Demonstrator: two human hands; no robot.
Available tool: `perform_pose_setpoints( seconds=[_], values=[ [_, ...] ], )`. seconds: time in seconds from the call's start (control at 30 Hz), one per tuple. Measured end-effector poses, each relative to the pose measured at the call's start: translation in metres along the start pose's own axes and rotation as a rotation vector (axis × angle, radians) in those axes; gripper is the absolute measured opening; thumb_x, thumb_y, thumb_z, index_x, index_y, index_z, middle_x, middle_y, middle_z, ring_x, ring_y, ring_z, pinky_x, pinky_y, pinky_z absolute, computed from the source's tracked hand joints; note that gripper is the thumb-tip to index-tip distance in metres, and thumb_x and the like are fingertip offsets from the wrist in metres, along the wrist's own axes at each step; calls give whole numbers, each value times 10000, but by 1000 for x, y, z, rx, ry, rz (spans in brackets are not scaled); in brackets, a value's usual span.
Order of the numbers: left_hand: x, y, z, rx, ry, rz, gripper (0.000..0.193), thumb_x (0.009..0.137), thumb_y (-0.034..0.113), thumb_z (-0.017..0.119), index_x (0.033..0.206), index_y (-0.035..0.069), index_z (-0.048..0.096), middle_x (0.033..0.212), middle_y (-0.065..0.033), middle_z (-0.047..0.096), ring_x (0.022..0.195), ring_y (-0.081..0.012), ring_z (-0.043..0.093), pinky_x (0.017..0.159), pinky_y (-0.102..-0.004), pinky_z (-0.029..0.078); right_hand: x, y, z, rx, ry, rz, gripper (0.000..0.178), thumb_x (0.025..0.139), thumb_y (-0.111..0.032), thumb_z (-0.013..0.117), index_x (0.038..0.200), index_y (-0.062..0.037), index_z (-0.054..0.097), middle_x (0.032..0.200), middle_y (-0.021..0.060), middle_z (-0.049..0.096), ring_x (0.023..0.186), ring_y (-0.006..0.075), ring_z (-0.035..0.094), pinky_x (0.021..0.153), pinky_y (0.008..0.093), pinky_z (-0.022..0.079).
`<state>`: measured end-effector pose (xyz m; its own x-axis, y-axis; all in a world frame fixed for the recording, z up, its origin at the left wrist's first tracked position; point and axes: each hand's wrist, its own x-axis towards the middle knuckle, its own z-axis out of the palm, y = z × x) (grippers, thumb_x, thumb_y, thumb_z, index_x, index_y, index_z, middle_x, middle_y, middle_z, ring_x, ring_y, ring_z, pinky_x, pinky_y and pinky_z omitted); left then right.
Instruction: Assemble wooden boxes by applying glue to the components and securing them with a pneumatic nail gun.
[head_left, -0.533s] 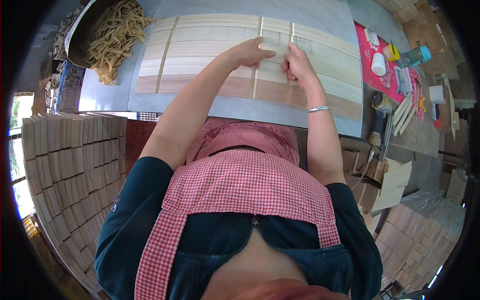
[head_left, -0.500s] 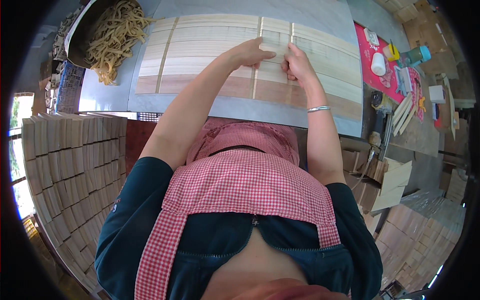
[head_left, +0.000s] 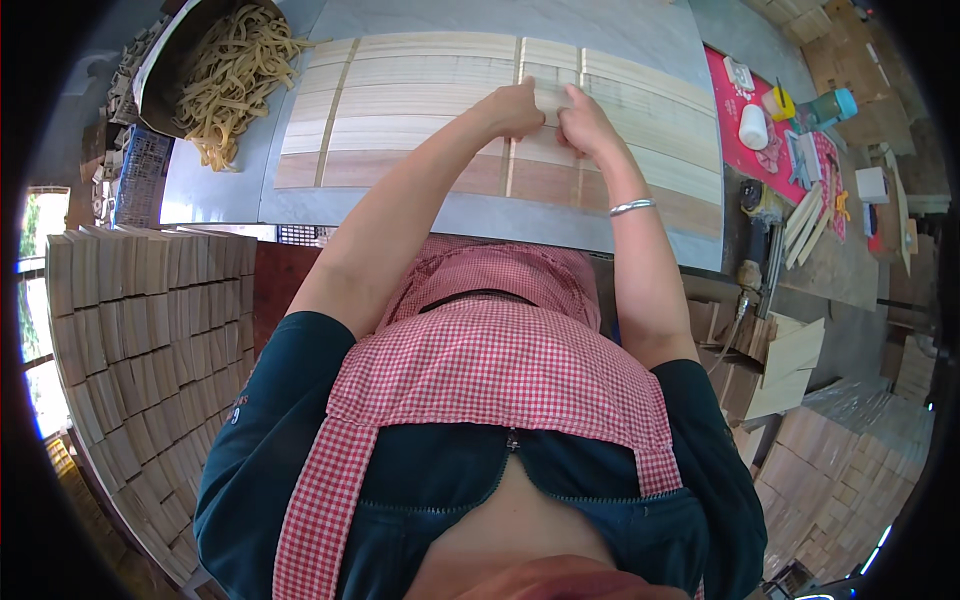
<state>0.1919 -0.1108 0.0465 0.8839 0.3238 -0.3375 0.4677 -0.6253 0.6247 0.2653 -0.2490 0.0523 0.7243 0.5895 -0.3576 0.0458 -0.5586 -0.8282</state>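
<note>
Stacks of small wood blocks (head_left: pixel 130 350) stand nearest, well to the left of the grey worktable (head_left: pixel 220 195) and below its near edge, piled close so a hand could take one without stepping away. On the table lies a sheet of pale wooden slats (head_left: pixel 420 100), laid edge to edge and running from light at the far side to reddish brown at the near side. Both hands meet over the middle of that sheet: the left hand (head_left: pixel 512 108) is curled with its fingers clenched round the end of a short pale slat (head_left: pixel 550 97), and the right hand (head_left: pixel 585 120) pinches the other end, likely to line it up with a seam, though their fingertips are partly hidden. Beyond the table's far left corner a tub of shavings (head_left: pixel 230 70) sits clear of the slats.
</note>
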Motion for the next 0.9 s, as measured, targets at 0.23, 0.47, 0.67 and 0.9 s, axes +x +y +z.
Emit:
perform_pose_setpoints(
  seconds=[0.23, 0.47, 0.67, 0.9],
  values=[
    [11, -6, 1, 72, -38, 76, 353, 803, 81, 499, 1131, -49, 515, 786, -224, 710, 717, -382, 709, 651, -432, 557, 5, -8, 1, -91, -47, 30, 613, 907, -52, 404, 1517, 3, 381, 736, 103, 621, 589, 159, 521, 467, 297, 360],
    [13, -3, 2, 30, 30, 49, 667, 812, 40, 433, 1474, -34, 388, 824, -221, 709, 736, -359, 688, 664, -433, 541, 7, -7, 8, -23, -15, -1, 600, 910, -54, 407, 1507, 4, 399, 774, 117, 630, 595, 159, 527, 466, 292, 363],
    [3, -2, 9, -2, 93, 87, 616, 833, 52, 438, 1443, -37, 430, 804, -208, 708, 735, -349, 685, 666, -423, 533, 14, 7, 16, -23, 59, -64, 599, 896, -50, 417, 1488, 43, 403, 896, 169, 643, 679, 206, 572, 553, 311, 412],
    [3, 4, 3, -22, -57, 33, 596, 859, 73, 447, 1447, -23, 445, 789, -188, 703, 704, -312, 673, 656, -399, 521, 23, 13, 17, -116, 44, -112, 616, 850, -53, 437, 1438, 128, 416, 1236, 326, 623, 1011, 380, 668, 873, 408, 535]
  ],
)
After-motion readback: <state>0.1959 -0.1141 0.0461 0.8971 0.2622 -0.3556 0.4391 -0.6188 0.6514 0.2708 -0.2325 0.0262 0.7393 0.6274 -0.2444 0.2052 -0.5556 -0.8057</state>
